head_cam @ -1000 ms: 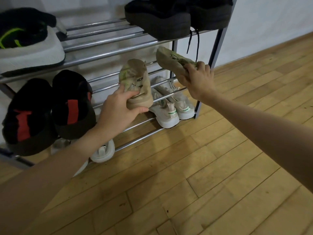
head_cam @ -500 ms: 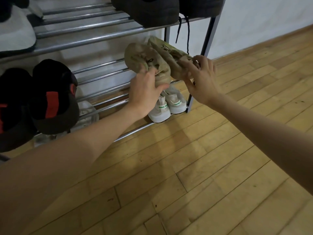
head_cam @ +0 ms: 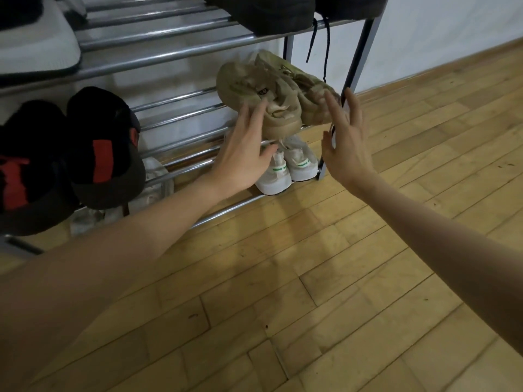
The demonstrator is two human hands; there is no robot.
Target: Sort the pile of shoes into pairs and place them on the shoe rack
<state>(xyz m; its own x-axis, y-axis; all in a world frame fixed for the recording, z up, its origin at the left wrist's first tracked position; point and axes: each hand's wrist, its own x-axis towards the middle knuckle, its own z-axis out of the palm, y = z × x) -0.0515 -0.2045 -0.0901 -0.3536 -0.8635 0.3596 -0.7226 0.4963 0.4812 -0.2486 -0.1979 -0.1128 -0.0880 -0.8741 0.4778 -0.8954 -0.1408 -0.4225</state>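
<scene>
- Shoe rack point(head_cam: 181, 53): metal-bar tiers against the wall, at 11 o'clock in view.
- Tan shoes point(head_cam: 271, 89): side by side as a pair on the middle tier's right end, heels outward.
- Left hand point(head_cam: 246, 154): released, fingers spread, fingertips touching the left tan shoe.
- Right hand point(head_cam: 343, 142): released, flat, just beside the right tan shoe at 3 o'clock; contact cannot be told.
- White shoes point(head_cam: 285, 168): paired on the bottom tier, directly below.
- Black-and-red shoes point(head_cam: 68, 154): middle tier, 9 o'clock.
</scene>
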